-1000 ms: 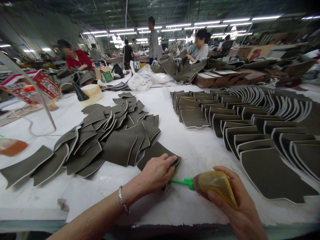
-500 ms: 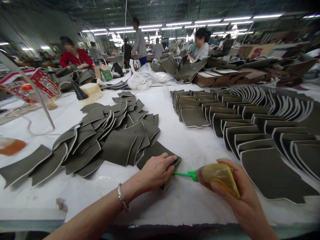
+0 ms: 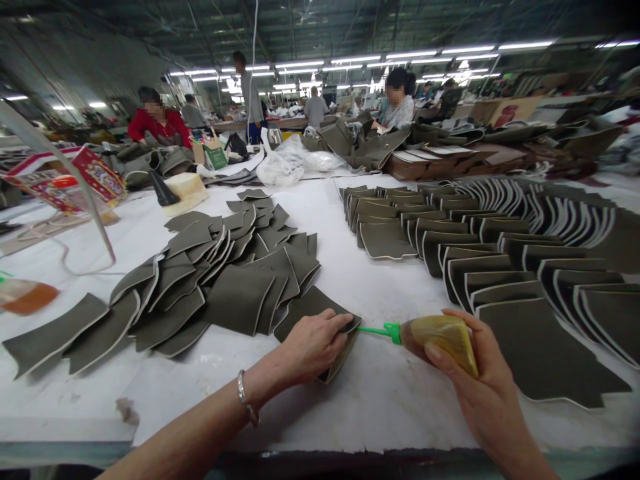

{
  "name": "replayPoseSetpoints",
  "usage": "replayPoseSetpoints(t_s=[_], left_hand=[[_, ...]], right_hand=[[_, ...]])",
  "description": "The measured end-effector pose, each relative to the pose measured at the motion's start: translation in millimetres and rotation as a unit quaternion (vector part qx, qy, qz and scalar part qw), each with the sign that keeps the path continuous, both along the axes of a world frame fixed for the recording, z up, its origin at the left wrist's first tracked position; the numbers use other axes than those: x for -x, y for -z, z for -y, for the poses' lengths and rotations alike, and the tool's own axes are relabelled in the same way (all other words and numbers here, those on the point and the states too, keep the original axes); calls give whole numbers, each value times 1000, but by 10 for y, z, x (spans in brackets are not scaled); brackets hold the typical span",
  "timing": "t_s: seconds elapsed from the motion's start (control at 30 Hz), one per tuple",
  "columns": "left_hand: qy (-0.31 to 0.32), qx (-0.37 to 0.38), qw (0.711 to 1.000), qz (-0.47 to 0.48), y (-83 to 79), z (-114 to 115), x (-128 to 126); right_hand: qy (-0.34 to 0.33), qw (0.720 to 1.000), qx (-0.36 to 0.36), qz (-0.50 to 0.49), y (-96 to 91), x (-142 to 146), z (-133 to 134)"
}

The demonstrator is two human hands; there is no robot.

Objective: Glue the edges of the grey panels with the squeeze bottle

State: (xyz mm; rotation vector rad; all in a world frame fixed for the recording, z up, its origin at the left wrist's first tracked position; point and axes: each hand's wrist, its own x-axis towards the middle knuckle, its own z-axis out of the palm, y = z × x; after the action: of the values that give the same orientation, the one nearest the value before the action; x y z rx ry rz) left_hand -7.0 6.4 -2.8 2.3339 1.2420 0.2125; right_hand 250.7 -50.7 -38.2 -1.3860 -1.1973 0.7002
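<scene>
Head view, left hand (image 3: 311, 345) palm-down on a dark panel (image 3: 306, 308), its grip unclear to me, right hand (image 3: 486, 381) wrapped around a tilted bottle (image 3: 441, 335).

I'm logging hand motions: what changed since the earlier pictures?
The right hand has moved the bottle forward and slightly right, its nozzle shifting along the edge of the dark piece toward its right corner. A person in grey has moved left. The left hand stayed on the piece; no grip changed.
</scene>
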Motion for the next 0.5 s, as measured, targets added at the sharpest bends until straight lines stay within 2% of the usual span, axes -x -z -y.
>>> replayPoseSetpoints(t_s=[0.27, 0.4, 0.5], left_hand=[[1, -3, 1000, 5, 16, -15, -9], [-4, 5, 1000, 4, -11, -3, -6], [-4, 13, 1000, 1, -26, -1, -6]], right_hand=[[1, 999, 40, 16, 68, 26, 139], [-27, 995, 68, -67, 62, 76, 184], [-24, 993, 54, -104, 35, 80, 155]])
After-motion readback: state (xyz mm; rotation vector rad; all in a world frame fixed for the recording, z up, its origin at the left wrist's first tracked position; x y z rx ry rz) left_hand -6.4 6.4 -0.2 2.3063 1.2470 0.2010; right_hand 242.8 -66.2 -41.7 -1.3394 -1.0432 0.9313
